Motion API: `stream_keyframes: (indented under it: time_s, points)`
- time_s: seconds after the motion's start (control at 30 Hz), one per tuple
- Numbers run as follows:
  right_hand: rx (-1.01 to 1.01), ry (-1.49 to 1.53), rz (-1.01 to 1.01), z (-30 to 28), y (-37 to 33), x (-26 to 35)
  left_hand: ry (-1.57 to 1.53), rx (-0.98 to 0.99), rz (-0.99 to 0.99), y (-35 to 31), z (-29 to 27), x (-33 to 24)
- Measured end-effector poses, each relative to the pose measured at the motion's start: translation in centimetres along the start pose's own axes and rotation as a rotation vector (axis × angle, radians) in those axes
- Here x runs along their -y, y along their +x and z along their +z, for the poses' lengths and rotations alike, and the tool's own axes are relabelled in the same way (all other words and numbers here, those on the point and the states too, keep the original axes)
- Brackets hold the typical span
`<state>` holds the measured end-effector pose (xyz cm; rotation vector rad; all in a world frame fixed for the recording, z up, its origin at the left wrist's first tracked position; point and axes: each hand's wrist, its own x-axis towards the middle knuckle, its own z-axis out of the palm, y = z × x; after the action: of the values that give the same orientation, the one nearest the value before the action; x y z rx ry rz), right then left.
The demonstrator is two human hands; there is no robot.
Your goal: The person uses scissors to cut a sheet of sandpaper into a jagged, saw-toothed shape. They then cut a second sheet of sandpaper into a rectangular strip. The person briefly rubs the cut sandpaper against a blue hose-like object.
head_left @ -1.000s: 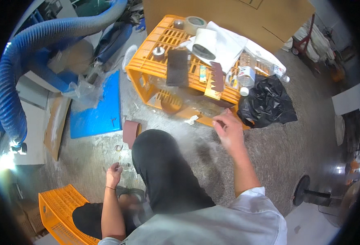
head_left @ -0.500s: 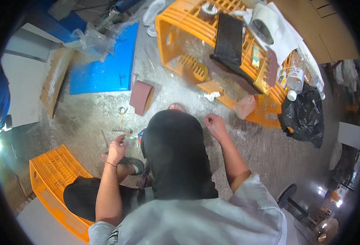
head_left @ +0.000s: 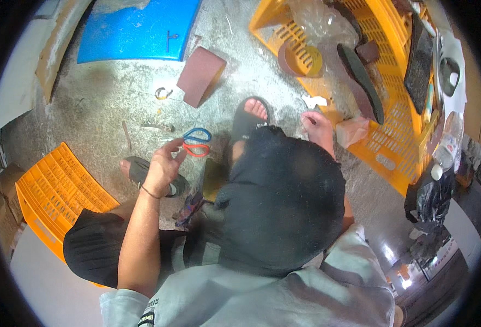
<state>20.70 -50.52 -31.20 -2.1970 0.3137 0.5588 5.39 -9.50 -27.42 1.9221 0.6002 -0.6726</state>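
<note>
My left hand (head_left: 164, 164) hovers beside scissors (head_left: 197, 143) with blue and red handle loops. Its fingers are loosely bent, thumb and index apart, and I see nothing between them. The scissors look to lie on the concrete floor, their blades partly hidden by the hand. My right hand (head_left: 318, 131) is past my black-clad right knee (head_left: 289, 201), its fingers curled together. Whatever they may pinch is too small to make out. A crumpled white scrap (head_left: 313, 102) lies just beyond that hand. A brown sandpaper-like piece (head_left: 201, 76) stands curved on the floor between the hands, farther off.
An orange plastic crate (head_left: 376, 136) at the right holds clear plastic, a dark sole-shaped piece (head_left: 360, 82) and a sandpaper-like roll (head_left: 300, 60). Another orange crate (head_left: 60, 201) is at the left. A blue board (head_left: 137, 32) lies far left. A bottle (head_left: 446, 147) stands near a black bag (head_left: 430, 201).
The view has shifted, so the floor things appear farther left or higher or lower. The scissors, mostly covered by my knee before, now show plainly beside my left hand.
</note>
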Motion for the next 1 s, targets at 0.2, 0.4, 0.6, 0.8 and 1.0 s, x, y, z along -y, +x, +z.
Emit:
stream_keyframes:
  time_s: [0.2, 0.4, 0.6, 0.8, 1.0]
  points:
    - [-0.109, -0.057, -0.084, -0.7, 1.3, 5.6, 0.093, -0.119, 0.077, 1.0, -0.3, -0.3]
    - [-0.209, 0.056, -0.432, -10.0, -9.1, 19.4, 0.154, -0.036, -0.009, 2.1, -0.4, 1.1]
    - [-0.735, -0.693, -0.400, -27.2, -2.9, 29.3, 0.008, -0.031, 0.096, 4.0, -0.2, 1.9]
    - [-0.749, -0.998, -0.243, -32.0, 4.1, 26.4, -0.009, -0.072, 0.105, 4.6, 0.0, 2.1]
    - [-1.035, -0.748, -0.267, -41.1, 3.1, 25.0, 0.073, -0.115, 0.142, 4.1, -0.1, 3.2]
